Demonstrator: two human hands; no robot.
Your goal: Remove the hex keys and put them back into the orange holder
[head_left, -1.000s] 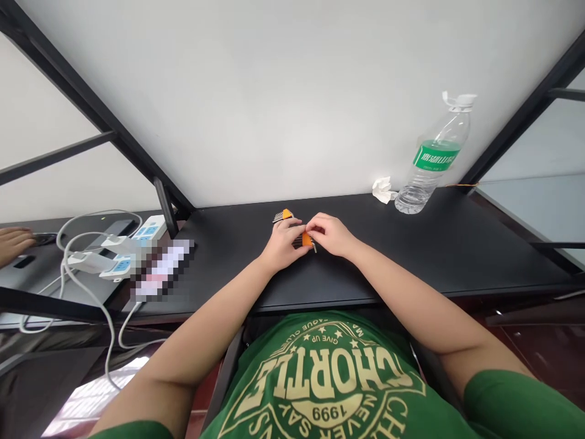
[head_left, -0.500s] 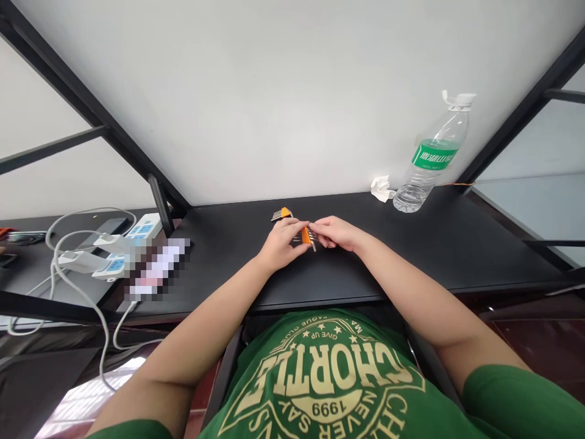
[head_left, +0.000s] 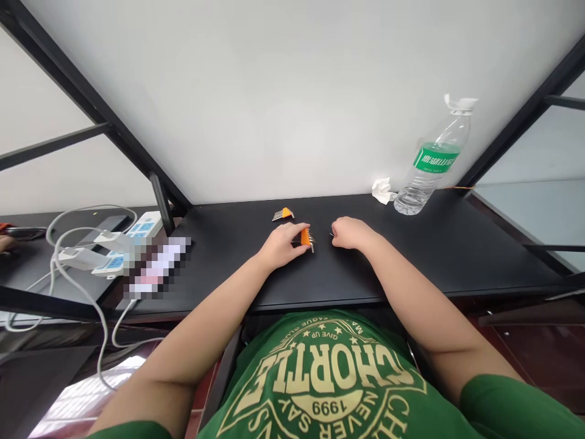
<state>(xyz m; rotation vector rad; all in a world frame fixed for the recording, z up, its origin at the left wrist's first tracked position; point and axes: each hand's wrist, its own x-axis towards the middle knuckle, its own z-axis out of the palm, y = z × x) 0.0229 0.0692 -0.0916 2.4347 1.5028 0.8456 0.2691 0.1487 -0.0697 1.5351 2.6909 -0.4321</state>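
My left hand [head_left: 284, 246] grips an orange hex key holder [head_left: 304, 236] between thumb and fingers, just above the black desk [head_left: 228, 274]. Metal hex keys poke out of the holder's right side with their bent ends. To the right, my right hand [head_left: 351, 234] is closed, and a thin metal tip, which looks like one hex key [head_left: 331, 235], shows at its fingers; the rest is hidden. Behind my left hand lies a second orange holder [head_left: 286, 212] with several hex keys in it, touched by neither hand.
A clear water bottle [head_left: 432, 160] with a green label stands by the wall at right, beside crumpled tissue [head_left: 382, 191]. At left are a power strip [head_left: 148, 227] with chargers, white cables [head_left: 103, 317] and a blurred-out phone [head_left: 159, 265]. Black metal frame bars [head_left: 159, 201] flank the desk.
My right hand has drawn away to the right from the orange holder, with a thin metal piece at its fingers. The left hand stays almost in place with the holder.
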